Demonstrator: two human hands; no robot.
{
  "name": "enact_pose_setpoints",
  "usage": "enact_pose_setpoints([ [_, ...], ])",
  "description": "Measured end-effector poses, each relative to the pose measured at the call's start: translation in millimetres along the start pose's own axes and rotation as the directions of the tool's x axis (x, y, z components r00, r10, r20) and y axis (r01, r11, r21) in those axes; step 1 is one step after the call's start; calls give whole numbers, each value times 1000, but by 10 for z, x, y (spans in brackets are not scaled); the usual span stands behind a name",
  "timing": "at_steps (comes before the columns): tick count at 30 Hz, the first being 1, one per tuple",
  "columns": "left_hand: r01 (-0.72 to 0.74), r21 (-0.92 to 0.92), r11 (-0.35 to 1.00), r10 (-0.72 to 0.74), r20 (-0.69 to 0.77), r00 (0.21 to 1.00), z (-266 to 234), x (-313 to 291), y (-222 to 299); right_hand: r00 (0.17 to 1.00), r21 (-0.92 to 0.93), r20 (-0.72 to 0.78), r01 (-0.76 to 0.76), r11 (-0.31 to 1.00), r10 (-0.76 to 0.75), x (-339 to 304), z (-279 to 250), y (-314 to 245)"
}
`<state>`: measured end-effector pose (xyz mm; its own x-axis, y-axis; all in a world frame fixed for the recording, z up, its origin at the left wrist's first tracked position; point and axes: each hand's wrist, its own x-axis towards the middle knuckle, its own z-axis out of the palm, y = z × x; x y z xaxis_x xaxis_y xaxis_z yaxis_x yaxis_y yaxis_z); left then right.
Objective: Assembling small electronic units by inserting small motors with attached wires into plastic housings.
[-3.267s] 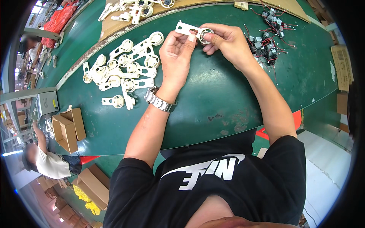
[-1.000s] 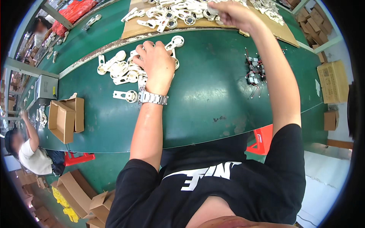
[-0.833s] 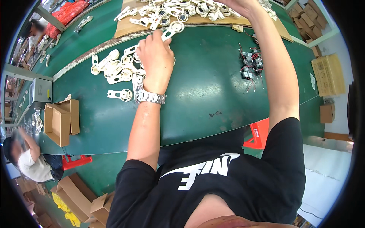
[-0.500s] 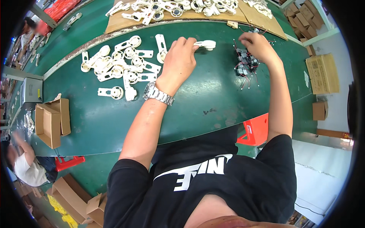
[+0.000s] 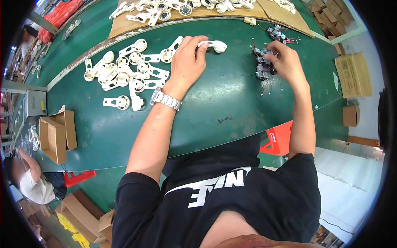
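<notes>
Left hand (image 5: 188, 62) clamps a white plastic bracket (image 5: 213, 44) near the green table's (image 5: 223, 103) far edge. Right hand (image 5: 285, 62) fingers pinch together into the small motors (image 5: 262, 66) pile beside it. Best: lift one motor clear, wires untangled, bracket steady.

Open cardboard boxes (image 5: 56, 134) on the green table (image 5: 215, 111) — red stool (image 5: 279, 138) below.

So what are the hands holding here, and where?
Left hand grips a white plastic bracket by its narrow end. Right hand touches the small motors; hold unclear.
</notes>
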<state>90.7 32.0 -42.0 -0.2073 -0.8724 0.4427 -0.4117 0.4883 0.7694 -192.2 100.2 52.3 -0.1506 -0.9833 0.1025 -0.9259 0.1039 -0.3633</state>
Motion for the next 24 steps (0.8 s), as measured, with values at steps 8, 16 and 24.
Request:
enact_pose_setpoints([
  [8,4,43,999,-9,115,993,-24,3,34,982,-275,-113,113,955,-149,13,-113,-10],
  [16,-44,107,993,33,107,994,19,-1,16,969,-95,-76,228,969,-235,76,-221,-9],
  [24,-52,134,990,39,98,994,2,-10,-10,993,-257,-67,-116,960,102,151,-320,-85],
])
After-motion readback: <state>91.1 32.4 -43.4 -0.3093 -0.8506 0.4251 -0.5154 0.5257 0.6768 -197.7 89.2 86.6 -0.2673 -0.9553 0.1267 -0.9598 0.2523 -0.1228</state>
